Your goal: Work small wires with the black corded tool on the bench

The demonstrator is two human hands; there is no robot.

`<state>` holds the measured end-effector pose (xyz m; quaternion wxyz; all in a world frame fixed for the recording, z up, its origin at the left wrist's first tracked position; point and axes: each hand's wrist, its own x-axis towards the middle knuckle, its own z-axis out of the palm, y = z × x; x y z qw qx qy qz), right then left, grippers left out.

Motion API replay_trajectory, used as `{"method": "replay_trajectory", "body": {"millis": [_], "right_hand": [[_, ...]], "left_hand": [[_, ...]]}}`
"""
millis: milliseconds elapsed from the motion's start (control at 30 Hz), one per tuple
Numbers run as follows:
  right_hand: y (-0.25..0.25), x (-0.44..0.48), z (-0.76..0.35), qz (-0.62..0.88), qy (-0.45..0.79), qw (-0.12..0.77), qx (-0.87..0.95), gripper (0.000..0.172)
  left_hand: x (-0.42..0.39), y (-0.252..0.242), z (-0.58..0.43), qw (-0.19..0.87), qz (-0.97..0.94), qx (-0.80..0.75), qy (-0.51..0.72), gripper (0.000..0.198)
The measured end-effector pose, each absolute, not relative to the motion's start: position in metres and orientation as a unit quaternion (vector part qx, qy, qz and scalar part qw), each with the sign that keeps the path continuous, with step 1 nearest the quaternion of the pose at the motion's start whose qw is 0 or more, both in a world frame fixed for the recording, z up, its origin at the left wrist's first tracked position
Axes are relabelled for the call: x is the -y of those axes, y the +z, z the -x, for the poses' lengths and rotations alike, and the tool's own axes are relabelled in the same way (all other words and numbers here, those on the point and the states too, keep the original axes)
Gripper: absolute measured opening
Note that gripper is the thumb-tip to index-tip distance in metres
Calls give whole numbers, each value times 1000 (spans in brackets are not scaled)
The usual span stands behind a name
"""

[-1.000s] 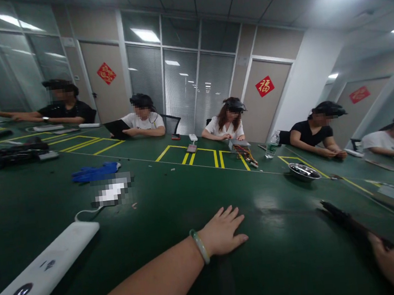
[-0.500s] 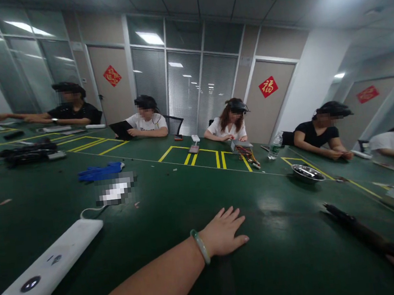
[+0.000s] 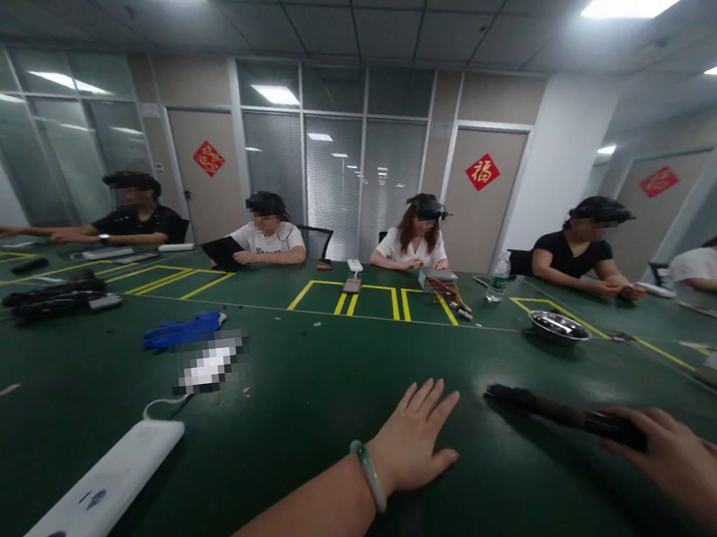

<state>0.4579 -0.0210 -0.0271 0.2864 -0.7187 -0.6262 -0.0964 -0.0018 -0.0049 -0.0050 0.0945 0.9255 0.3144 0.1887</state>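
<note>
My left hand [image 3: 418,437] lies palm down on the green tabletop [image 3: 343,364], fingers spread and nothing in it. A green bangle [image 3: 368,477] circles that wrist. On the right, my right hand [image 3: 679,461] is wrapped round one end of a dark, folded umbrella [image 3: 559,414]. The umbrella's far end points left, toward the fingers of my left hand, with a gap between them. Whether the umbrella rests on the table or hovers just over it, I cannot tell.
Left of me lie a long white device [image 3: 89,510], cabled to a blurred-out object [image 3: 211,365], and a blue glove [image 3: 182,330]. Farther off stand a metal bowl [image 3: 559,327] and a water bottle [image 3: 498,278]. Several people sit across the table.
My right hand has come further into view from the lower right, carrying the umbrella leftward toward my left hand. The left hand stays flat. The camera view has tilted slightly.
</note>
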Motion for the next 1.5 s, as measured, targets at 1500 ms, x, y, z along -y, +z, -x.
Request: {"method": "replay_trajectory", "body": {"millis": [1500], "right_hand": [[19, 16, -226, 653, 145, 188, 719, 13]], "left_hand": [[6, 18, 7, 1, -912, -385, 140, 24]]}}
